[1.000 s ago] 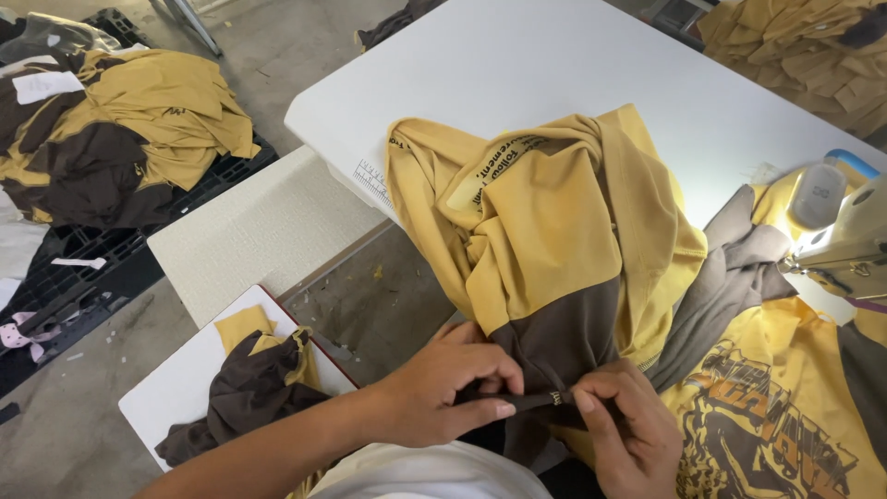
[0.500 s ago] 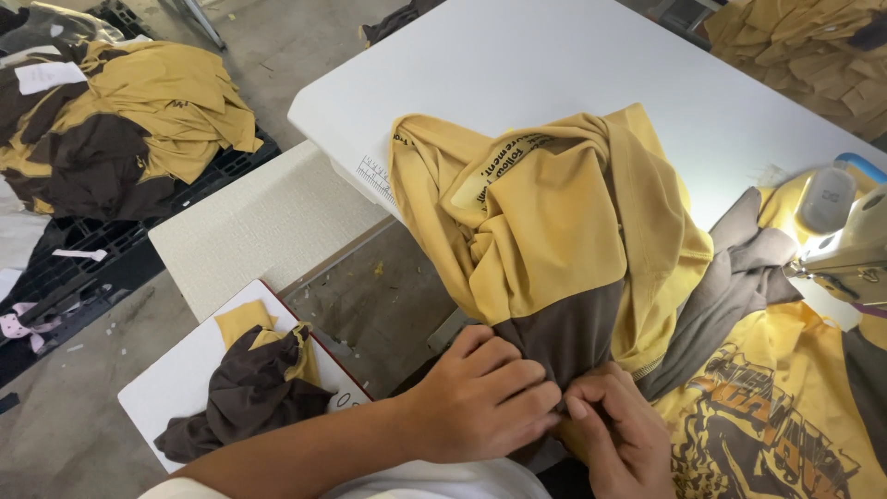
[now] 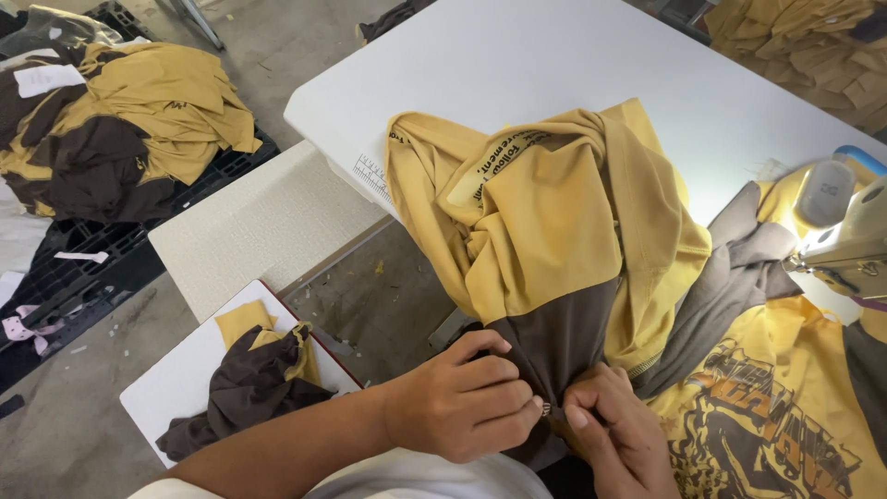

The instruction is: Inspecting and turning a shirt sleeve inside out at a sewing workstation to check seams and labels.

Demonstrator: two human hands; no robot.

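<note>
Head view: left hand [image 3: 467, 397] and right hand [image 3: 614, 434] both closed tight, pinching the brown hem of a yellow-and-brown garment [image 3: 554, 240] draped off the white tabletop [image 3: 517, 65] edge, just beside the sewing machine [image 3: 845, 226]. Looks soft, light, floppy knit; probably best gripped along the seam edge.

Bare grey concrete floor [image 3: 139, 407], dusty, with scraps and threads scattered on it. Large white table [image 3: 554, 65] spans the upper middle, lit bright and even. Lower speckled off-white side table [image 3: 268, 222] butts against its near-left edge. Small white board [image 3: 176, 388] sits lower still. Black plastic pallet [image 3: 74, 268] on the floor at left, piled with cloth. Sewing machine [image 3: 845, 226] at right edge, its lamp lit.
</note>
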